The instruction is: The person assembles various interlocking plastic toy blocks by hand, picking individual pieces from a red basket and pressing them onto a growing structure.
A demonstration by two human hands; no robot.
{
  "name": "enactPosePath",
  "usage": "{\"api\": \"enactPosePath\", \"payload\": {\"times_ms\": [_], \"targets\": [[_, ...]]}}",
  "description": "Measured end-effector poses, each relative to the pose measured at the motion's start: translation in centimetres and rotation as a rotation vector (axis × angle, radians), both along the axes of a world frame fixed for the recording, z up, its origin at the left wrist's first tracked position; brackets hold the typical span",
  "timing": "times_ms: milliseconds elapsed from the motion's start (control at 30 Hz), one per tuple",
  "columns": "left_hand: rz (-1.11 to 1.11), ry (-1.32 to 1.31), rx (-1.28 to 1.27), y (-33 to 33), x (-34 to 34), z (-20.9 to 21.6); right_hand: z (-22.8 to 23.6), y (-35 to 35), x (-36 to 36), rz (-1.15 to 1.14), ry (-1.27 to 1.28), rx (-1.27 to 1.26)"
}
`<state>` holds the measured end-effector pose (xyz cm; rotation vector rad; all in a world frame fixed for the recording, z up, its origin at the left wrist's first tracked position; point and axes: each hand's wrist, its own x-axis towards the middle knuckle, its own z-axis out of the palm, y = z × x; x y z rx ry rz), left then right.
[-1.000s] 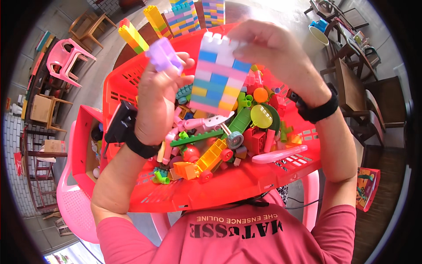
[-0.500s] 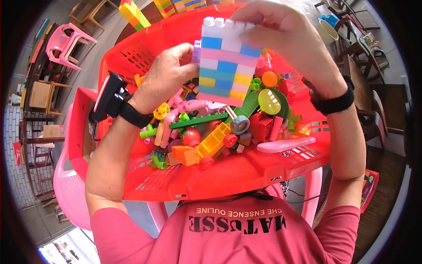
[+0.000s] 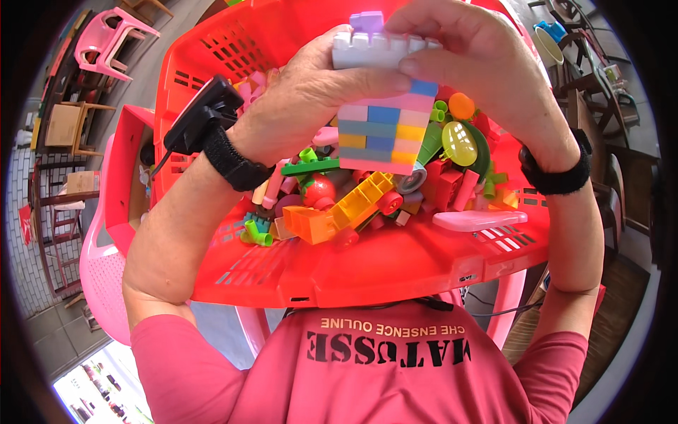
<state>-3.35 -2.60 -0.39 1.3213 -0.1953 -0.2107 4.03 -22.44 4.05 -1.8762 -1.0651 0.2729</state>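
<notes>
A wall of stacked toy building bricks (image 3: 381, 134) in white, blue, pink, teal and yellow is held upright over the basket of toys. My left hand (image 3: 321, 81) grips its upper left part, with the thumb lying across the front below the top white row. My right hand (image 3: 466, 53) closes round the top right end, thumb on the front and index finger over the top. A purple brick (image 3: 367, 25) shows at the top edge, close to the right index fingertip; whether it is pressed onto the studs I cannot tell.
The red basket (image 3: 367, 275) holds mixed toys: an orange toy vehicle (image 3: 360, 201), a red tomato (image 3: 318, 192), a yellow balloon-like piece (image 3: 460, 143) and a pink flat piece (image 3: 480, 219). A pink chair (image 3: 113, 42) stands far left; wooden furniture (image 3: 614, 169) is at right.
My left hand has moved from beside the wall to gripping its upper front. The purple brick has gone from the wall's left side to its top edge. The wall now sits slightly further right.
</notes>
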Motion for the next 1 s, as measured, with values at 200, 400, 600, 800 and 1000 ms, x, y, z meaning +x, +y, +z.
{"api": "enactPosePath", "payload": {"times_ms": [200,400,600,800,1000], "targets": [[0.008,-0.092,0.205,0.7,0.2,0.1,0.2,-1.0,0.9,-0.007,0.067,-0.303],[-0.017,-0.068,0.179,0.8,0.3,0.7,0.2,-1.2,0.2,-0.077,0.253,-0.141],[0.090,-0.007,0.427,0.9,0.5,0.3,0.3,-1.1,0.6,-0.006,0.026,-0.026],[0.170,-0.008,0.021,2.0,1.5,-0.2,0.0,-0.8,1.4,-0.083,0.238,-0.015],[-0.112,0.095,-0.534,3.0,1.8,1.0,-1.2,0.0,0.9,-0.068,0.103,0.132]]}}
